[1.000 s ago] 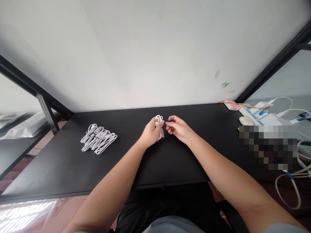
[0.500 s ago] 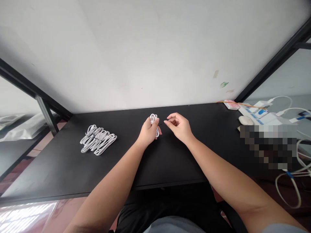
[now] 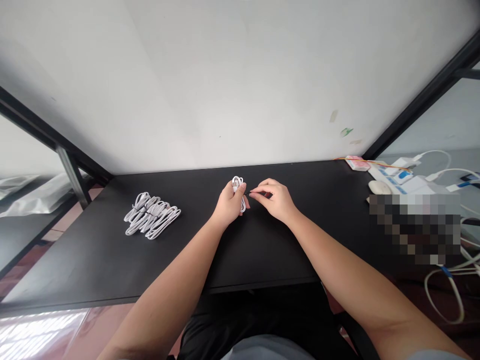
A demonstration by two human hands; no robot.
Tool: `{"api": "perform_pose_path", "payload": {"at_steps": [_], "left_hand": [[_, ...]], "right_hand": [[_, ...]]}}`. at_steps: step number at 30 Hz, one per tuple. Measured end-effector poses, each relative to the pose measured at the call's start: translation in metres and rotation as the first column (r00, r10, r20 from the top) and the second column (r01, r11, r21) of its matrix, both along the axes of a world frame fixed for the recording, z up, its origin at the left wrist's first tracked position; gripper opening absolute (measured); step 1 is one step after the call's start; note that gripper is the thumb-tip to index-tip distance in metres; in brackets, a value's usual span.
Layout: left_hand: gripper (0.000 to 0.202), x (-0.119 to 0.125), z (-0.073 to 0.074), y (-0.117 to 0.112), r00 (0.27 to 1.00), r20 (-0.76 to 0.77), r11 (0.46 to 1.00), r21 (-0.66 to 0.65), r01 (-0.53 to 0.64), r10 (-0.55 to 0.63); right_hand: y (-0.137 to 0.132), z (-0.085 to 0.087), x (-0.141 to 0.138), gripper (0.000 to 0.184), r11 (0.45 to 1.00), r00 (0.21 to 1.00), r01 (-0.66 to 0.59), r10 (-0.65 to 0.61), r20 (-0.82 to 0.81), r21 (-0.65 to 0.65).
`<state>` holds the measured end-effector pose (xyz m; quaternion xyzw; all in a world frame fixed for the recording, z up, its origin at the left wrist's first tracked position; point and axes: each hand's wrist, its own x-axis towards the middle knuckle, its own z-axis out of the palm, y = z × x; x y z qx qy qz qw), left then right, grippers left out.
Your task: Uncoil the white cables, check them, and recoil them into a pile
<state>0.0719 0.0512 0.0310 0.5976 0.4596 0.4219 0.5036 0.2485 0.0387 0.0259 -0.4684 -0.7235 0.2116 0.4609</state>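
Over the middle of the black worktop, the left hand holds one coiled white cable. The right hand, with narrow grip, pinches a thin black tie (it is just beside this cable). To the left, more white cables lie together in coils.

White cables on black table

A white cable, wound into a narrow coil, sits in the left hand, loops (a metal-tipped plug among them) showing beyond the thumb. A thin, dark tie spans from the coil to the right hand's pinched fingertips.
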Motion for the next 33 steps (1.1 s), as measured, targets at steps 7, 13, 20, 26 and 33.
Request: {"api": "perform_pose_path", "payload": {"at_steps": [7,13,20,26,33], "left_hand": [[0.031,-0.001,0.001,0.000,0.999,-0.037,1.000,0.014,-0.004,0.004],[0.030,-0.002,0.002,0.000,0.999,-0.051,1.000,-0.011,0.013,-0.013],[0.031,-0.002,0.004,-0.002,0.998,-0.049,0.999,-0.013,0.035,-0.036],[0.031,-0.002,0.003,0.000,0.998,-0.032,0.998,-0.042,0.053,-0.054],[0.032,-0.002,0.006,0.001,0.999,0.048,0.993,-0.117,0.025,-0.019]], "right_hand": [[0.002,0.000,-0.002,0.021,0.944,0.958,-0.148,0.063,-0.281,-0.293],[0.002,0.006,-0.004,0.025,0.825,0.820,-0.279,-0.062,-0.569,-0.492],[0.000,0.010,-0.003,0.021,0.713,0.716,-0.411,-0.134,-0.686,-0.568],[0.000,0.009,-0.001,0.017,0.673,0.670,-0.475,-0.140,-0.729,-0.567],[0.004,0.010,0.001,0.019,0.812,0.836,-0.257,-0.084,-0.542,-0.524]]}}
